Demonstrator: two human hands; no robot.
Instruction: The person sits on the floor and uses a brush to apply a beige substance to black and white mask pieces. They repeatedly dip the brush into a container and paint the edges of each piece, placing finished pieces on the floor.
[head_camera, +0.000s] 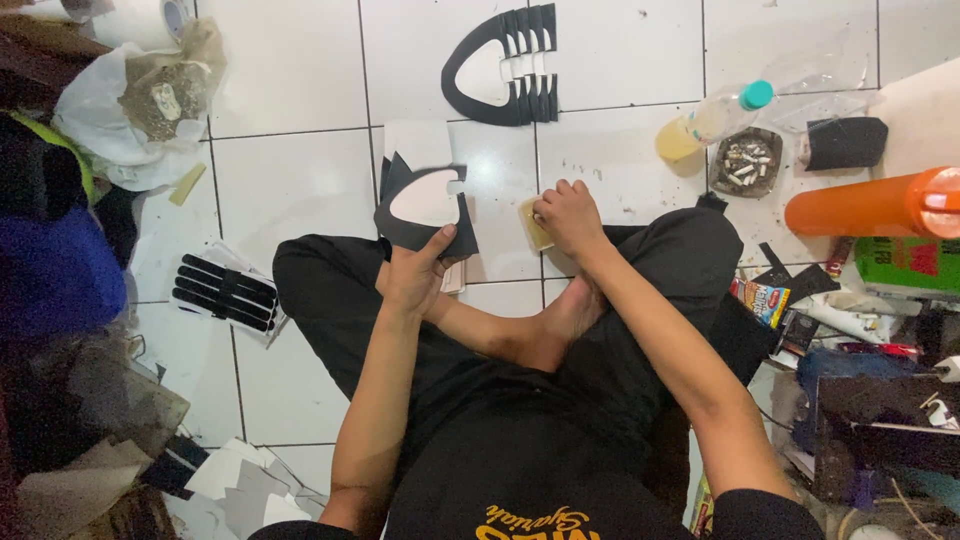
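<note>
Left hand grip pinching dark cutout; right hand perhaps on half-hidden yellowish pad.

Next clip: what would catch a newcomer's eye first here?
Probably the dark, white-centred shoe-upper piece that the left hand holds up over the white tiled floor, at centre. Beside it, the right hand presses on a small yellowish pad on the floor. At the right edge lies a bright orange cylinder, near an ashtray.

Black short-sleeved shirt with yellow lettering; black trousers; bare feet.
</note>
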